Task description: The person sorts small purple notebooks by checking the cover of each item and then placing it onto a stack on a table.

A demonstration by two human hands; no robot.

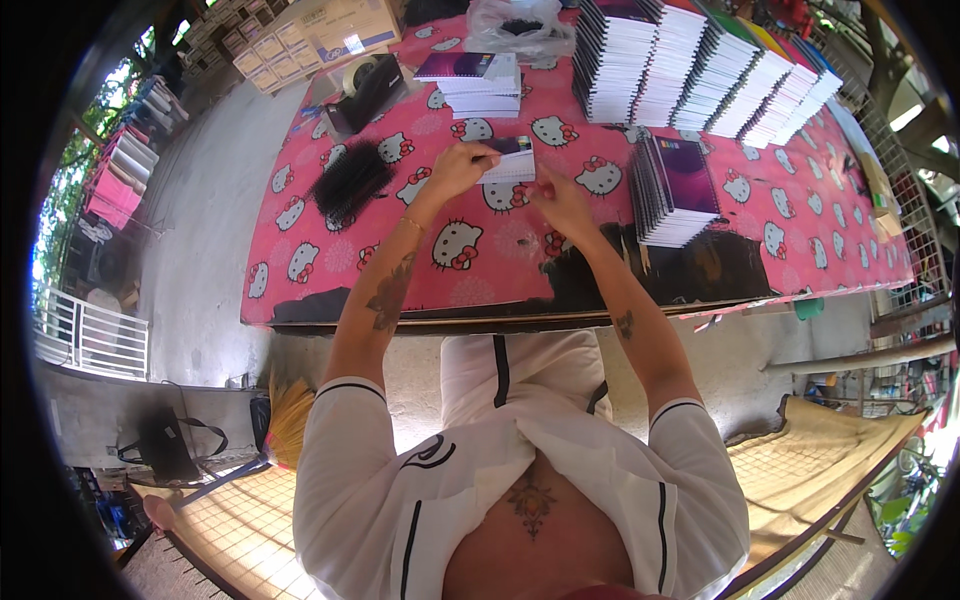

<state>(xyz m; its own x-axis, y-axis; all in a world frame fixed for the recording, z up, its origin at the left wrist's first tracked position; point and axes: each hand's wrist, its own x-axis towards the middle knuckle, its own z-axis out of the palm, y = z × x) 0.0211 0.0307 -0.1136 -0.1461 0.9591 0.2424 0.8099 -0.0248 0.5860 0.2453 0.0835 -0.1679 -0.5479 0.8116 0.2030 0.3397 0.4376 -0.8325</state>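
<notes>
Near the middle of the table lies a small notebook (512, 170) with a dark cover strip and white pages. My left hand (462, 168) grips its left side, fingers closed over the edge. Just off its lower right corner is my right hand (562, 204), fingertips drawn together; whatever they hold is too small to make out. A heap of thin black binding coils (350, 182) sits left of my left hand. Beyond the notebook is a stack of unbound page blocks (482, 95) with a purple cover on top. Right of my right hand stands a stack of purple-covered spiral notebooks (676, 195).
Tall rows of spiral notebooks (690, 75) with coloured covers fill the far right. A black tape dispenser (368, 92), a clear plastic bag (520, 35) and cardboard boxes (335, 32) are at the back. The pink patterned tablecloth (480, 270) is torn to black along the front.
</notes>
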